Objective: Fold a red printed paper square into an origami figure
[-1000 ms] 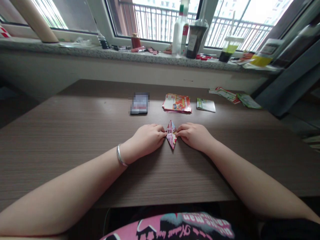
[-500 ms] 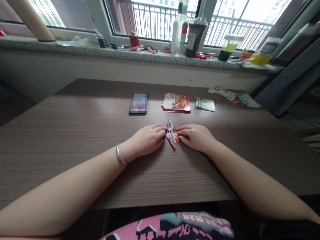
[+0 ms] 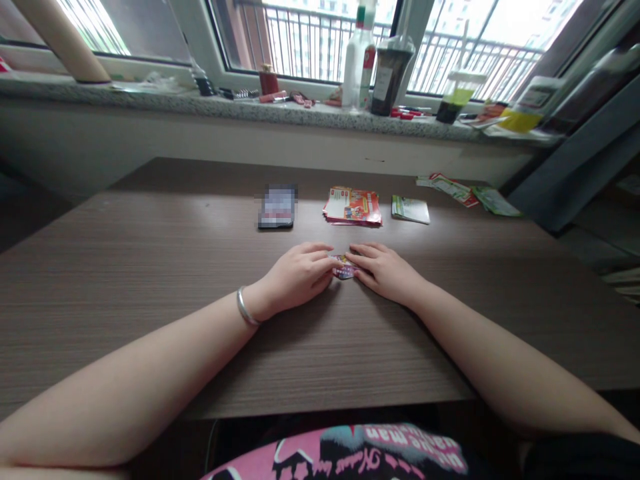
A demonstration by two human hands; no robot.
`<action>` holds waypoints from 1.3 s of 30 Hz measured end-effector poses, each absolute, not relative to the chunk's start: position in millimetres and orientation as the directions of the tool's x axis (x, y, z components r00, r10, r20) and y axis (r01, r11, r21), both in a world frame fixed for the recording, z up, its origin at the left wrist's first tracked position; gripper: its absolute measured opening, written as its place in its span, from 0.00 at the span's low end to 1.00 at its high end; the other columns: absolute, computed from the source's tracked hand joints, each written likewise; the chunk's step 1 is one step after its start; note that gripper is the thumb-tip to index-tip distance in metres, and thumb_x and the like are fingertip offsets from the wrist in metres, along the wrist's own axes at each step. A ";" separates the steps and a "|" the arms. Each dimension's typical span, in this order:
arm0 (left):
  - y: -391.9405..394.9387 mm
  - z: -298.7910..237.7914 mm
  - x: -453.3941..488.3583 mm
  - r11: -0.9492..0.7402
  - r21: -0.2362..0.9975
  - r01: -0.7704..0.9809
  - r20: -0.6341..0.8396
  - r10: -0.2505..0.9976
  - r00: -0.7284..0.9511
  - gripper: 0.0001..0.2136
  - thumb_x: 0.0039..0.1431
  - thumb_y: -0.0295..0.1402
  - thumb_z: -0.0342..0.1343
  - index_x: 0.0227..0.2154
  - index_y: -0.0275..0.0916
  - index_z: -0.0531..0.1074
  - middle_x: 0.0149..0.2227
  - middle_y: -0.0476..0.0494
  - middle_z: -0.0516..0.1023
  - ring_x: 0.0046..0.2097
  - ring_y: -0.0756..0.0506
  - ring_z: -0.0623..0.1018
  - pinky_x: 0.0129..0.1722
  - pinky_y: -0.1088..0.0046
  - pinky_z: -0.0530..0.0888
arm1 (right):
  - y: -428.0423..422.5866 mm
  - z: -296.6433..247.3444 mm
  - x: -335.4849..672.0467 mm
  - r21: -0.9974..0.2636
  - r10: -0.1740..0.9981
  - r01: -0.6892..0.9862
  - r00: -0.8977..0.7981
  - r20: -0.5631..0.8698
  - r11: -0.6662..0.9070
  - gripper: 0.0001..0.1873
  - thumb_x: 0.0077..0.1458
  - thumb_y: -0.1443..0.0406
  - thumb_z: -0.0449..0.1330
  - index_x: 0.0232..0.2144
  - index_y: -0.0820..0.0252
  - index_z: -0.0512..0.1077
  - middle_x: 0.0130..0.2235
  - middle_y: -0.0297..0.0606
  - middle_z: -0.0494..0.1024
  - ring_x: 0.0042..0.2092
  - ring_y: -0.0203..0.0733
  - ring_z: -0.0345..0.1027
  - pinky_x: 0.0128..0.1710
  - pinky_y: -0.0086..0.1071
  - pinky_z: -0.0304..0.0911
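A small folded piece of red printed paper (image 3: pixel 344 268) lies on the brown wooden table (image 3: pixel 150 267), mostly covered by my fingers. My left hand (image 3: pixel 295 277), with a silver bangle on its wrist, has its fingers curled and presses on the paper's left side. My right hand (image 3: pixel 383 270) presses on the paper's right side, fingers together. The fingertips of both hands nearly meet over the paper.
Behind the hands lie a dark phone (image 3: pixel 277 207), a stack of red printed papers (image 3: pixel 353 205) and a green-white paper (image 3: pixel 411 209). More leaflets (image 3: pixel 453 187) lie at the far right. Bottles (image 3: pixel 361 57) and cups (image 3: pixel 456 97) stand on the stone windowsill.
The paper stood as a tall diamond between my fingertips. It is now flattened low and short, and both hands have closed in over it.
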State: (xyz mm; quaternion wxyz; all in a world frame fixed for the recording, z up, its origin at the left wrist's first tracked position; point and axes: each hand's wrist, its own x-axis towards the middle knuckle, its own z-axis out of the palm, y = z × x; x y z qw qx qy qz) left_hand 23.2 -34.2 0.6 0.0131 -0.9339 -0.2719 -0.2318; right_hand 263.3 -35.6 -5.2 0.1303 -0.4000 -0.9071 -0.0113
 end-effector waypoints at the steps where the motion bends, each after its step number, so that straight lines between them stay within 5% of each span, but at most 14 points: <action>1: -33.6 0.8 23.1 -0.836 0.103 0.538 0.451 0.522 0.724 0.10 0.64 0.30 0.51 0.45 0.39 0.75 0.43 0.41 0.78 0.52 0.42 0.74 0.53 0.62 0.73 | -36.0 -5.5 263.6 -0.073 0.715 0.723 -0.655 0.243 0.687 0.22 0.64 0.61 0.51 0.57 0.58 0.69 0.60 0.47 0.70 0.59 0.51 0.63 0.60 0.49 0.59; 8: -33.4 1.8 19.2 -0.817 0.091 0.569 0.475 0.538 0.696 0.10 0.65 0.33 0.50 0.38 0.41 0.77 0.44 0.43 0.78 0.44 0.44 0.75 0.49 0.63 0.72 | -37.4 -7.1 264.1 -0.049 0.694 0.706 -0.679 0.240 0.707 0.21 0.65 0.60 0.50 0.58 0.54 0.70 0.61 0.43 0.69 0.61 0.52 0.61 0.60 0.48 0.59; 12: -33.4 -1.3 18.1 -0.784 0.104 0.611 0.412 0.593 0.691 0.11 0.63 0.35 0.53 0.46 0.40 0.75 0.50 0.40 0.76 0.50 0.40 0.74 0.53 0.58 0.71 | -37.5 -4.1 264.1 -0.052 0.678 0.688 -0.694 0.242 0.724 0.20 0.65 0.61 0.51 0.56 0.50 0.72 0.59 0.41 0.72 0.59 0.50 0.64 0.58 0.47 0.60; 17: -29.5 -3.3 17.9 -0.783 0.232 0.577 0.287 0.622 0.729 0.11 0.63 0.35 0.54 0.46 0.39 0.74 0.52 0.40 0.75 0.53 0.41 0.73 0.55 0.60 0.70 | -37.8 -1.3 263.1 -0.108 0.699 0.699 -0.668 0.253 0.707 0.18 0.64 0.58 0.53 0.52 0.53 0.74 0.56 0.42 0.74 0.56 0.49 0.67 0.56 0.46 0.62; 29: -18.1 -9.2 11.4 -0.700 0.471 0.537 0.244 0.689 0.683 0.15 0.58 0.35 0.61 0.48 0.41 0.75 0.49 0.41 0.78 0.58 0.39 0.72 0.58 0.57 0.67 | -32.4 -7.7 263.2 -0.251 0.701 0.655 -0.658 0.274 0.713 0.15 0.58 0.60 0.60 0.47 0.56 0.76 0.53 0.43 0.76 0.54 0.50 0.67 0.55 0.46 0.63; 34: -25.6 -5.1 13.2 -0.655 0.597 0.463 0.263 0.705 0.658 0.13 0.60 0.34 0.56 0.48 0.41 0.74 0.47 0.44 0.79 0.51 0.44 0.76 0.54 0.65 0.71 | -33.8 -7.4 261.5 -0.355 0.711 0.617 -0.626 0.320 0.702 0.08 0.55 0.60 0.64 0.37 0.56 0.75 0.47 0.39 0.79 0.48 0.46 0.71 0.51 0.42 0.65; 39: -30.3 -3.7 15.9 -0.614 0.695 0.374 0.321 0.730 0.603 0.12 0.62 0.30 0.54 0.48 0.38 0.72 0.44 0.45 0.79 0.44 0.48 0.78 0.48 0.71 0.74 | -35.6 -9.1 260.7 -0.406 0.746 0.625 -0.553 0.371 0.666 0.08 0.54 0.63 0.64 0.38 0.56 0.73 0.43 0.39 0.80 0.45 0.45 0.72 0.47 0.40 0.66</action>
